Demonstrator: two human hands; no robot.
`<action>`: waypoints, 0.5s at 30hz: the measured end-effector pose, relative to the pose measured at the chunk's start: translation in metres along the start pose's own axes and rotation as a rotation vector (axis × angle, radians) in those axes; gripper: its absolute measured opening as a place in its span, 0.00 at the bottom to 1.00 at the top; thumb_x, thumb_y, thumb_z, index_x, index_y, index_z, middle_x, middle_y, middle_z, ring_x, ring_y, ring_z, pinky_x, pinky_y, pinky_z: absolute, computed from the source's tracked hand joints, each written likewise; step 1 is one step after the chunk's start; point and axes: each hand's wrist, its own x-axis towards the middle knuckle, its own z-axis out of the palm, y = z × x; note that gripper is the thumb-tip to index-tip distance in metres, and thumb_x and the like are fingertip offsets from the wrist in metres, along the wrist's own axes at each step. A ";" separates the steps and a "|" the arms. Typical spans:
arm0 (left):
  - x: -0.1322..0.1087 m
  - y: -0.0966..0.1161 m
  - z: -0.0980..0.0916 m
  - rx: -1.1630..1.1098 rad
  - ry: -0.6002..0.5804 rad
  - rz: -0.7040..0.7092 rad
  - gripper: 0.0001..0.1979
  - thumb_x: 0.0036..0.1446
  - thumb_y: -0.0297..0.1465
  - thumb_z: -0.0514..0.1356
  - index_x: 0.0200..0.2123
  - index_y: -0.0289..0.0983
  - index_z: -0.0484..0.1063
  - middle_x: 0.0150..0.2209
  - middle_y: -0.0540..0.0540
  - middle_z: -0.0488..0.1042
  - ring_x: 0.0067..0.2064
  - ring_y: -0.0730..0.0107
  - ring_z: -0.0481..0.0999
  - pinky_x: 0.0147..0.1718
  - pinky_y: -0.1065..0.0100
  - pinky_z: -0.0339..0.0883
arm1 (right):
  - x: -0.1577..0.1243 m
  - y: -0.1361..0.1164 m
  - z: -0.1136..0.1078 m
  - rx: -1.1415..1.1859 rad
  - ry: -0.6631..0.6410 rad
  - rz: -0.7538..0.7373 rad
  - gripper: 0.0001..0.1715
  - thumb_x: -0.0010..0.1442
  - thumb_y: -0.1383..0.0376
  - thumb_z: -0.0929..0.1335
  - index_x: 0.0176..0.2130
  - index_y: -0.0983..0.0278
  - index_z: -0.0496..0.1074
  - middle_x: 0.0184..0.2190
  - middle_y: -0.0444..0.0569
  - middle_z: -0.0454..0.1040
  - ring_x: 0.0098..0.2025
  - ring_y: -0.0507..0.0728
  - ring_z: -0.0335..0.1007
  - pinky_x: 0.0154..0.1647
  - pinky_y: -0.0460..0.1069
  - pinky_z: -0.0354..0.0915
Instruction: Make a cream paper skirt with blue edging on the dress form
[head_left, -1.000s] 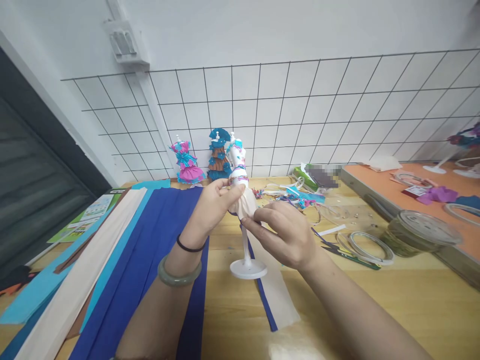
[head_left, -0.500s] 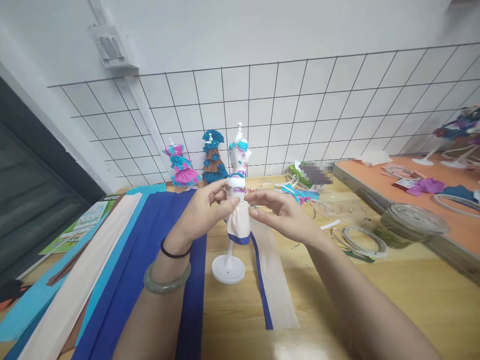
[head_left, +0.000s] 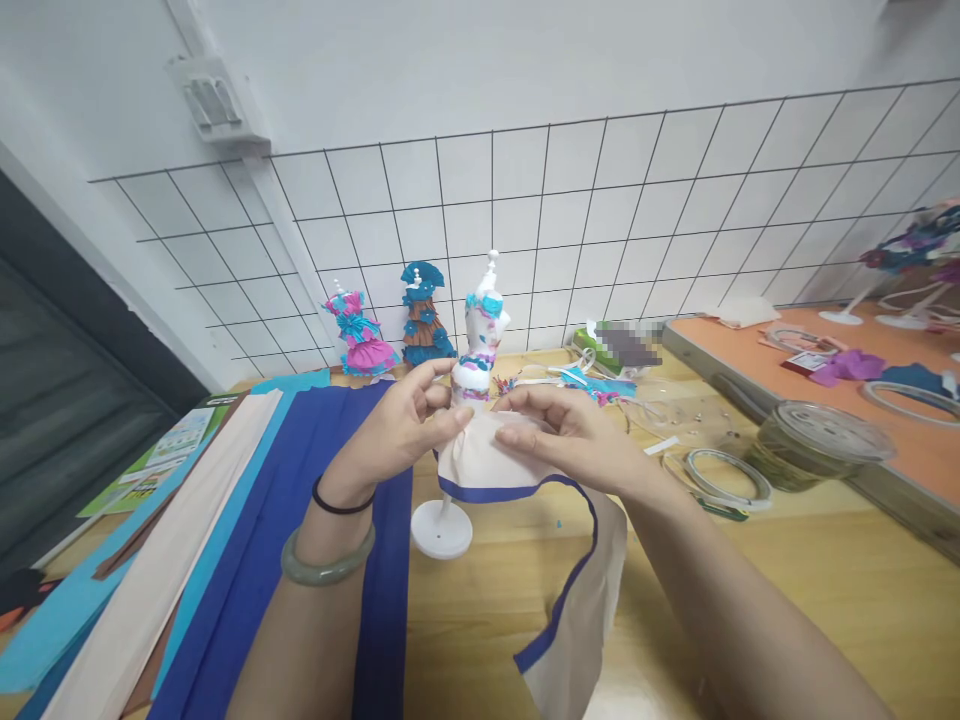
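A small white mannequin (head_left: 484, 335) with blue and pink smudges leans a little on its round white stand (head_left: 442, 530). Round its lower body runs a cream crepe paper strip (head_left: 495, 462) with a dark blue edge, gathered at the left. My left hand (head_left: 420, 415) is closed at the mannequin's waist, its thumb pressing the gathered paper there. My right hand (head_left: 559, 430) pinches the strip's upper edge just right of the figure. From that hand the free end of the strip curls down over the wooden table (head_left: 465, 640).
Long blue paper strips (head_left: 300, 480) and other coloured strips lie to the left. Two dressed mannequins (head_left: 364, 335) stand by the wire grid (head_left: 585, 220). Rightward are a wire coil (head_left: 727, 478), a cutter (head_left: 720, 507), a lidded tub (head_left: 817, 445) and an orange board (head_left: 840, 330).
My right hand has drawn the cream strip out to the right, so it spreads wide from the waist. Its loose end now curves further right. The mannequin tilts more.
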 end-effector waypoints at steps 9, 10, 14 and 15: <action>0.003 -0.002 0.006 -0.093 -0.017 0.019 0.26 0.53 0.31 0.63 0.54 0.40 0.58 0.43 0.43 0.75 0.43 0.62 0.75 0.39 0.65 0.70 | -0.001 -0.003 0.019 -0.061 0.128 0.090 0.17 0.52 0.53 0.70 0.31 0.64 0.69 0.20 0.41 0.65 0.19 0.48 0.60 0.17 0.42 0.57; 0.003 -0.002 0.007 -0.089 -0.012 0.020 0.26 0.53 0.31 0.63 0.54 0.39 0.58 0.44 0.42 0.75 0.44 0.61 0.75 0.39 0.65 0.70 | -0.001 -0.003 0.019 -0.096 0.144 0.078 0.16 0.52 0.54 0.70 0.31 0.64 0.69 0.21 0.41 0.65 0.20 0.48 0.60 0.17 0.42 0.56; 0.005 -0.003 0.007 -0.080 0.004 0.024 0.27 0.53 0.31 0.63 0.55 0.38 0.59 0.46 0.40 0.75 0.46 0.59 0.75 0.39 0.65 0.70 | 0.000 -0.003 0.017 -0.183 0.185 0.046 0.14 0.51 0.56 0.71 0.30 0.64 0.70 0.22 0.42 0.67 0.22 0.47 0.59 0.19 0.42 0.56; 0.005 -0.004 0.007 -0.084 0.009 0.027 0.28 0.52 0.31 0.63 0.55 0.38 0.59 0.47 0.40 0.75 0.47 0.59 0.75 0.39 0.65 0.70 | 0.000 -0.003 0.017 -0.192 0.192 0.046 0.14 0.50 0.56 0.71 0.30 0.64 0.70 0.22 0.42 0.67 0.22 0.47 0.58 0.19 0.42 0.55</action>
